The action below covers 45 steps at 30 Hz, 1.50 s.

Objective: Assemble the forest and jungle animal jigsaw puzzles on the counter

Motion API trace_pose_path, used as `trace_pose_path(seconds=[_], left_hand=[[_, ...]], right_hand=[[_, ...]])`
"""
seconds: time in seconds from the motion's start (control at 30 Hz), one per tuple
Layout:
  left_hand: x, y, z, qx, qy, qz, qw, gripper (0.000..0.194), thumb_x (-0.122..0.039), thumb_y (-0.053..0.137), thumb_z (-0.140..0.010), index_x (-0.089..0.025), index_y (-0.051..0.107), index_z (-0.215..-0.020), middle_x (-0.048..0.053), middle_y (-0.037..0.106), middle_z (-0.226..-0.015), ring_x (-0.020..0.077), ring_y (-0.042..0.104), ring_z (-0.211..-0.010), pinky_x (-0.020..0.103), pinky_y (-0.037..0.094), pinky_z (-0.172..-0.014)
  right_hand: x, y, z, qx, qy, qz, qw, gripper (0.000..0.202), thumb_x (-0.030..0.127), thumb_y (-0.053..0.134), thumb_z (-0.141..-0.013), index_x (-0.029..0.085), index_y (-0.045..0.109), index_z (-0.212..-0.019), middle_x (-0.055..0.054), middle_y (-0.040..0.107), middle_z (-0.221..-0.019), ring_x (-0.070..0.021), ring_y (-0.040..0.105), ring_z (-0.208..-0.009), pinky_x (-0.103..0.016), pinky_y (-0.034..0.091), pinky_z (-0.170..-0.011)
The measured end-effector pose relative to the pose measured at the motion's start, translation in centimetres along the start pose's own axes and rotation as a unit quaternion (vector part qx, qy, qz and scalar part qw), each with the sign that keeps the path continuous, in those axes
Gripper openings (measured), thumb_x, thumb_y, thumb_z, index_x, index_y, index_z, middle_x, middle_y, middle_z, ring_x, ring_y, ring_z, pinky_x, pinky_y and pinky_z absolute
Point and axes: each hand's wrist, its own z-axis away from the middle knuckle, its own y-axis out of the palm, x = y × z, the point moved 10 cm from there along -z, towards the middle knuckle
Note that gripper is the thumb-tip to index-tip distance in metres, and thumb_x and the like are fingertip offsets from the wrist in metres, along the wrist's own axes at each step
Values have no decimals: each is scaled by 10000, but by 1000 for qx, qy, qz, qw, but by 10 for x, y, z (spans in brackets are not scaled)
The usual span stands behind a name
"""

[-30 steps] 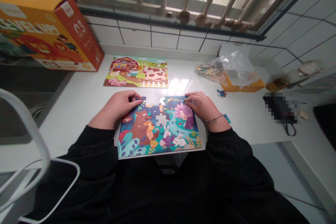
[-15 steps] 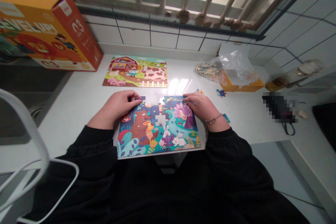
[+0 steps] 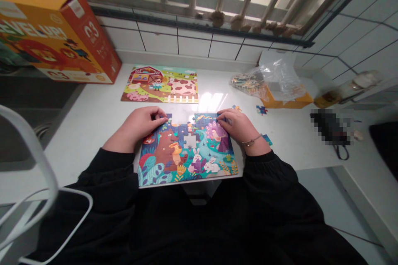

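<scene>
A partly assembled jigsaw puzzle (image 3: 174, 155), with a bear, rabbits and a peacock, lies at the counter's front edge. One gap shows in its middle and another along its far edge. My left hand (image 3: 146, 122) is closed at the far left corner, thumb and forefinger pinching the puzzle there. Over the far right corner, my right hand (image 3: 236, 124) is also closed, its thumb and forefinger on the puzzle's edge. A loose puzzle piece (image 3: 261, 110) rests beyond the right hand; another loose piece (image 3: 266, 139) is partly hidden behind that wrist, and a third piece (image 3: 237, 108) peeks out behind its knuckles.
A farm picture puzzle (image 3: 161, 85) lies behind, near the tiled wall. An orange box (image 3: 90, 41) stands at the far left beside a sink (image 3: 27, 128). Back right are a plastic bag of pieces (image 3: 248, 80) and an orange tray (image 3: 289, 101). A white cable (image 3: 46, 161) loops at left.
Hardly anything differs. The fingers of my right hand have curled slightly at the far right corner; my left hand and the puzzle stay in place.
</scene>
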Motion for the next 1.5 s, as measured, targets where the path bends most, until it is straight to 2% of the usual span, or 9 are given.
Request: trace_pose_path(seconds=[0.1,0.27,0.47,0.77,0.93,1.07,1.17,1.3,1.5], left_hand=[[0,0,0,0,-1,0,1000,346,-559,744,-882,-232,809,-972,2,685,-720,190,590,-687,316,384,-655],[-1,0,0,1,-4,0,1000,334,-550,747,-872,-235,808,-964,8,699,-735,194,592,-694,318,386,-653],[0,1,1,0,-4,15,1000,345,-556,747,-874,-231,808,-975,6,686,-720,192,586,-686,314,381,-646],[0,0,0,1,-3,3,1000,344,-554,754,-873,-230,816,-973,13,709,-747,197,600,-709,316,389,-654],[-1,-1,0,-4,2,3,1000,335,-550,753,-883,-234,817,-976,14,715,-754,200,606,-716,315,391,-656],[-1,0,1,-5,5,4,1000,323,-539,755,-882,-234,817,-965,11,704,-753,199,606,-712,315,390,-654],[-2,-1,2,-6,5,9,1000,321,-537,754,-882,-232,816,-962,11,711,-768,200,608,-723,312,394,-657],[0,0,2,-8,4,9,1000,323,-542,762,-888,-237,822,-974,12,719,-780,203,612,-740,310,391,-657],[2,0,1,-7,4,14,1000,308,-523,767,-894,-230,818,-973,14,723,-795,197,606,-740,314,395,-670]], right_hand=[[-3,-10,2,-40,6,14,999,143,184,691,-994,253,810,-1036,-92,818,-1231,-286,738,-1176,-507,564,-1109],[-50,-47,21,-200,156,103,962,223,243,623,-984,181,779,-1130,-181,794,-1136,-340,716,-1053,-568,552,-1044],[-77,-38,27,-183,199,115,956,282,299,685,-923,191,754,-1174,-163,820,-1111,-327,724,-976,-525,587,-972],[-60,-44,25,-219,161,104,957,445,274,661,-958,187,682,-1394,-156,705,-1141,-310,672,-1033,-516,592,-993],[-59,-46,24,-219,193,49,955,311,332,664,-979,175,798,-1212,-145,716,-1059,-257,683,-859,-468,624,-906],[-64,-42,27,-218,258,-92,937,281,438,746,-936,180,783,-1043,-138,793,-1022,-243,749,-793,-430,641,-816],[-58,-30,25,-189,272,-191,924,318,445,792,-876,181,768,-1052,-95,808,-874,-244,771,-781,-383,626,-739],[-36,-12,17,-119,222,-233,939,352,407,794,-861,198,783,-1144,-40,800,-843,-199,735,-738,-329,581,-687],[5,1,9,-30,111,-191,975,300,431,781,-934,251,786,-1174,9,730,-835,-156,598,-677,-305,503,-653]])
